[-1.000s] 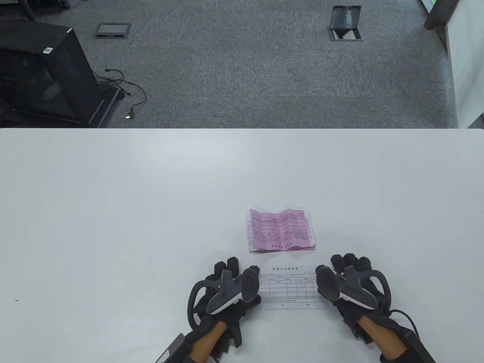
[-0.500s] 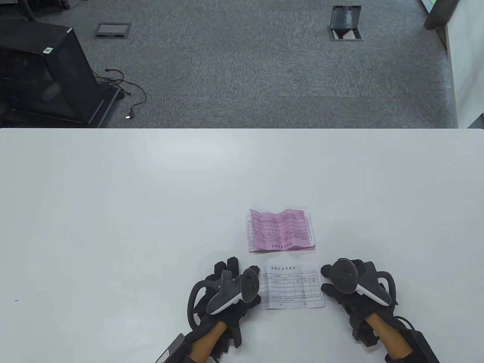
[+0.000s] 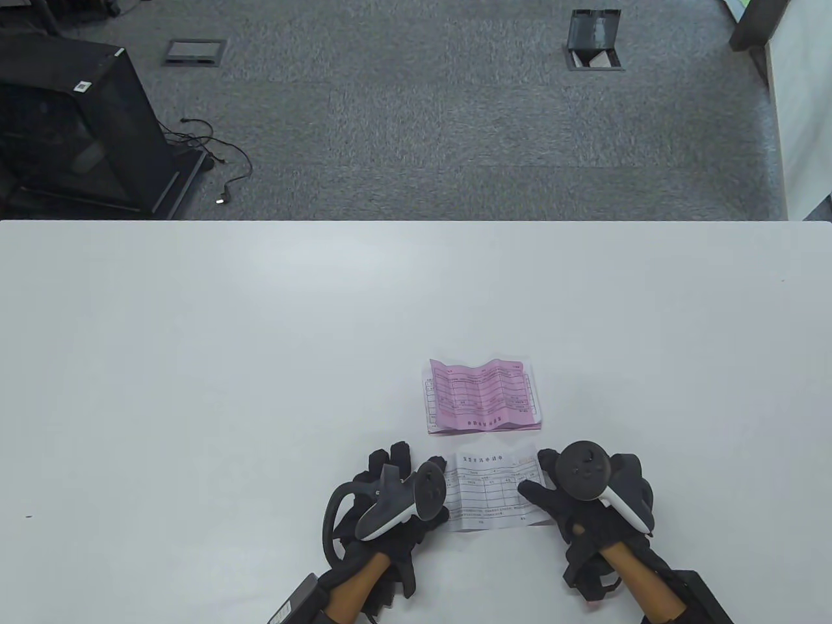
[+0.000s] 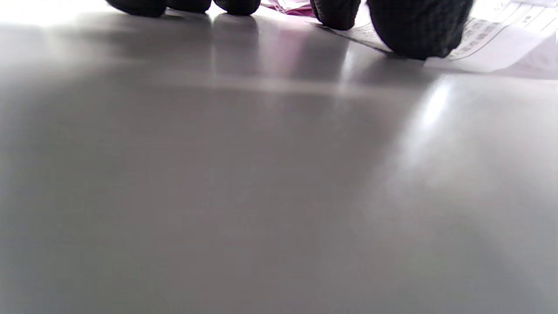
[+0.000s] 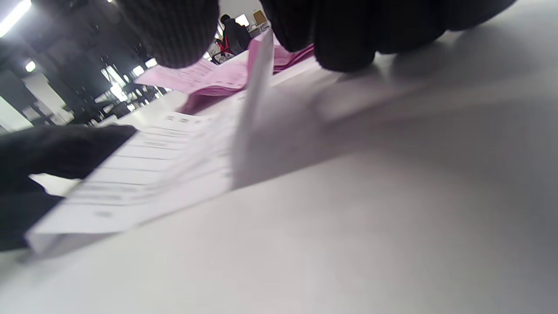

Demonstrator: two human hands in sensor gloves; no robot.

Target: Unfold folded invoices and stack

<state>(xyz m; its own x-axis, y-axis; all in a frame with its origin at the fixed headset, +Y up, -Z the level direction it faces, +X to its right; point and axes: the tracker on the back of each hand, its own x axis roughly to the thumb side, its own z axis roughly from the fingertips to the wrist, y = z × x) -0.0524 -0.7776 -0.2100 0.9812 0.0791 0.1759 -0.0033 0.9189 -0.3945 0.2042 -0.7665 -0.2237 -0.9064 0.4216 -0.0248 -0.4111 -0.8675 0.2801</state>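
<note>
While my left hand (image 3: 390, 494) presses flat on the white invoice (image 3: 487, 491), my right hand (image 3: 572, 494) pinches its rt edge. Pink stack (image 3: 482, 395) sits just beyond the invoice.

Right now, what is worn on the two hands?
Both the left hand and right hand wear black knitted sensor gloves. A dark-and-white controller-like tracker with a ring sits on each hand's back; dark cabling and a box trail at each wrist.

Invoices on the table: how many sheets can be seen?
3. A white invoice lies between the hands. A pink invoice lies just beyond it, on another white sheet whose edge peeks out. More may be hidden underneath.
</note>
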